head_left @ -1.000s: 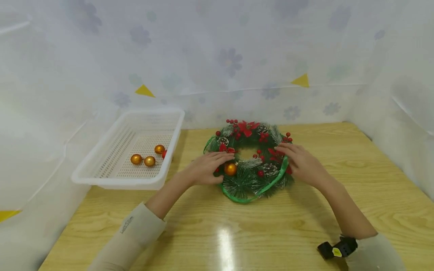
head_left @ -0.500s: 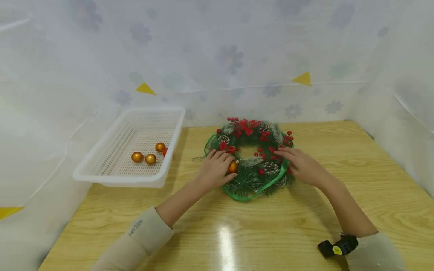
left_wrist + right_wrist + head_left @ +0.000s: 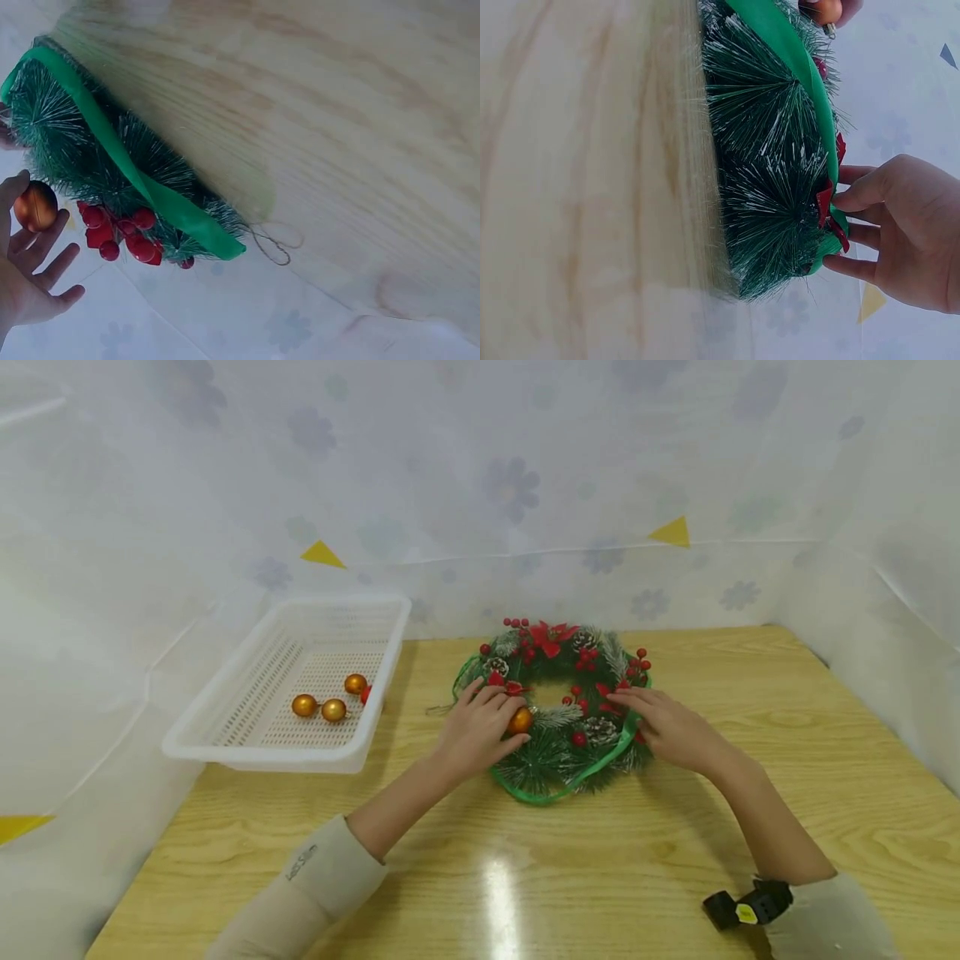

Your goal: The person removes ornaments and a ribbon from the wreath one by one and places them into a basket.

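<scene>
A green Christmas wreath (image 3: pixel 534 767) with red flowers, berries and pine cones lies on the table, a green ribbon (image 3: pixel 600 763) running along its near side. My left hand (image 3: pixel 476 735) is over the wreath's left part and pinches a gold bauble (image 3: pixel 520 720) between thumb and fingers. In the left wrist view that bauble (image 3: pixel 35 206) is held just above the needles, its other fingers spread. On the wreath's right side my right hand (image 3: pixel 675 727) holds the edge, thumb and fingertips at the ribbon and red leaves, as the right wrist view shows. Some fingertips are hidden.
A white plastic basket (image 3: pixel 262 758) stands to the left, holding several gold baubles (image 3: pixel 333 710) and a partly hidden red thing (image 3: pixel 365 695). A thin string loop (image 3: pixel 274 247) sticks out from the wreath. White flowered sheeting (image 3: pixel 510 468) encloses the table's back and sides.
My left hand has shifted from the wreath's left edge over its left part, moving the gold bauble slightly right and up. My right hand stays where it was.
</scene>
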Tool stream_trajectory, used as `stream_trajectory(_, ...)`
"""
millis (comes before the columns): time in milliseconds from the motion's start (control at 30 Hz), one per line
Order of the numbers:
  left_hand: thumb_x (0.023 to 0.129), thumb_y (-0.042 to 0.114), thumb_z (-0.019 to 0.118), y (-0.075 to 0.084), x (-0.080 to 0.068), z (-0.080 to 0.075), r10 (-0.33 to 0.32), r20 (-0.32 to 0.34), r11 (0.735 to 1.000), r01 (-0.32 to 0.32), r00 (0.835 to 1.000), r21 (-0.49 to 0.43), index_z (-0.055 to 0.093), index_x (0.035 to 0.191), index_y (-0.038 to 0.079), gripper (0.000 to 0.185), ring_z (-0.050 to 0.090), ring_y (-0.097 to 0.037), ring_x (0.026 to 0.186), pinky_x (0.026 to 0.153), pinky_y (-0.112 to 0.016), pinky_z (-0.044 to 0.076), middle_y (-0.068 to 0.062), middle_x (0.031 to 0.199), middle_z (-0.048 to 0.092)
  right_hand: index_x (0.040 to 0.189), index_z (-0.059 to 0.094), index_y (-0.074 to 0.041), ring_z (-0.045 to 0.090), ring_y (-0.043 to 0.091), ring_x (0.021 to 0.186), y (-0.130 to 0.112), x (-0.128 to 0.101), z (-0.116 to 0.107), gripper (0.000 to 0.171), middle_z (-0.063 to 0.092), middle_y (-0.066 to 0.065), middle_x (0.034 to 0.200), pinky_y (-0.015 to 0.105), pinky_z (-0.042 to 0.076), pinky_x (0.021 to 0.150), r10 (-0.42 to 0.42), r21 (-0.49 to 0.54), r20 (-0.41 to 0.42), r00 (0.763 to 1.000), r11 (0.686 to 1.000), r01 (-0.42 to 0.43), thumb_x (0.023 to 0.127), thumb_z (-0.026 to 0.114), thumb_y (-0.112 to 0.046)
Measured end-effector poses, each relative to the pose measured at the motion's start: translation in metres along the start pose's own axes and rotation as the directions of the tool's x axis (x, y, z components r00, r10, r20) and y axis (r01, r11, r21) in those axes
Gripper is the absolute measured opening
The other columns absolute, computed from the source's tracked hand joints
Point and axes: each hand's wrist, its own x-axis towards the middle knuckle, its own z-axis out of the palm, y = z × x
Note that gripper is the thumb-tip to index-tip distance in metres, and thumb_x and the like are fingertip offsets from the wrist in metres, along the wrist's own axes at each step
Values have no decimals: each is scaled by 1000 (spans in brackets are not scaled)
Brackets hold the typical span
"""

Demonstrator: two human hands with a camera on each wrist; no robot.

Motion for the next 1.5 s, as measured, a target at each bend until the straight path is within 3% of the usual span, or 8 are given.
stream_trajectory(300, 83, 49, 62, 4, 13, -9, 22, -31, 1000, -21, 999, 20, 62, 116, 16, 47, 51, -20, 108, 104, -40, 26, 0, 107, 64, 135, 41, 2, 33, 46, 120, 0, -1, 0, 53, 36, 26, 136, 60, 34, 91, 4, 3, 6, 1000, 1000, -4, 83, 42, 12)
stream_trajectory(700, 82, 46, 65, 13, 30, -13, 38, -103, 998, -44, 994, -52, 62, 114, 13, 46, 52, -22, 108, 103, -41, 29, -3, 104, 65, 135, 41, 2, 34, 46, 119, 1, -2, 1, 52, 36, 27, 135, 60, 34, 91, 1, -8, 12, 1000, 1000, -1, 84, 44, 12)
stream_trajectory(1067, 82, 44, 66, 17, 44, -14, 34, -118, 997, -43, 992, -67, 62, 115, 15, 44, 52, -20, 108, 104, -38, 29, -1, 105, 64, 135, 41, 2, 34, 46, 119, 2, 1, 0, 52, 36, 27, 135, 60, 34, 91, 0, -9, 13, 1000, 1000, 0, 84, 44, 11)
stream_trajectory(1500, 81, 46, 66, 6, 47, -25, 2, -162, 1000, -5, 987, -20, 62, 115, 14, 47, 53, -19, 106, 101, -36, 33, -1, 105, 65, 135, 41, 2, 35, 47, 118, -1, 1, -1, 51, 37, 27, 134, 60, 34, 92, 8, -13, 22, 1000, 1000, -7, 85, 44, 11)
